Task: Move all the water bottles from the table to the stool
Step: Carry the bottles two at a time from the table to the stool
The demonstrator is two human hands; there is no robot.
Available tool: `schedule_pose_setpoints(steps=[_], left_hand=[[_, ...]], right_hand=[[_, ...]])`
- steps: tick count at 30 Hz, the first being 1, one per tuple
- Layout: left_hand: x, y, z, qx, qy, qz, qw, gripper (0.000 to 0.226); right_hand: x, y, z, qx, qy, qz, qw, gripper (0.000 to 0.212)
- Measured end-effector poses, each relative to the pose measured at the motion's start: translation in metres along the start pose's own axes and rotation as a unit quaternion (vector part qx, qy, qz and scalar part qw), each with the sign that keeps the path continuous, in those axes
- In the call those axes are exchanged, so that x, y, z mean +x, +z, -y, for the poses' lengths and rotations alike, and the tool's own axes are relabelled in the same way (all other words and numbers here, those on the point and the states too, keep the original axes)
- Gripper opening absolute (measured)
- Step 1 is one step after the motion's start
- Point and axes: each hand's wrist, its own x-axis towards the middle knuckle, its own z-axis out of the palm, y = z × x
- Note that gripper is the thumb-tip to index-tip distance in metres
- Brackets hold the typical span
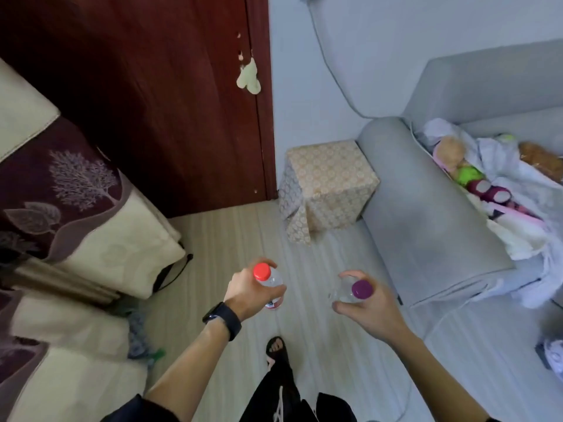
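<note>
My left hand (248, 289) grips a clear water bottle with a red cap (262, 272), held upright over the floor. My right hand (370, 303) grips a second clear bottle with a purple cap (361, 289), also upright. Ahead, in the corner between the door and the sofa arm, stands a cube-shaped stool (327, 184) covered in patterned beige fabric; its top is bare. Both hands are well short of the stool, at about waist height. No table is in view.
A grey sofa (426, 208) fills the right side, with toys and cloths piled on its seat. A bed with a cream and purple cover (91, 226) runs along the left. A dark red door (167, 102) is behind. My sandalled foot (275, 348) is on the striped floor.
</note>
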Motion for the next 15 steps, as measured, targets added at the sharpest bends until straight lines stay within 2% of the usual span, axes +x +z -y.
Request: schedule_pose_setpoints(steps=[7,15], left_hand=[[0.140,0.014,-0.077,0.016,0.011,0.069,0.997,0.040],[0.281,0.074,-0.164,-0.010,0.007,0.100,0.995,0.042]], right_hand=[[0.104,-0.051,0.003,0.024,0.062,-0.069,0.995,0.050],[0.243,-0.141,-0.034,0.025,0.114,-0.081,0.990,0.048]])
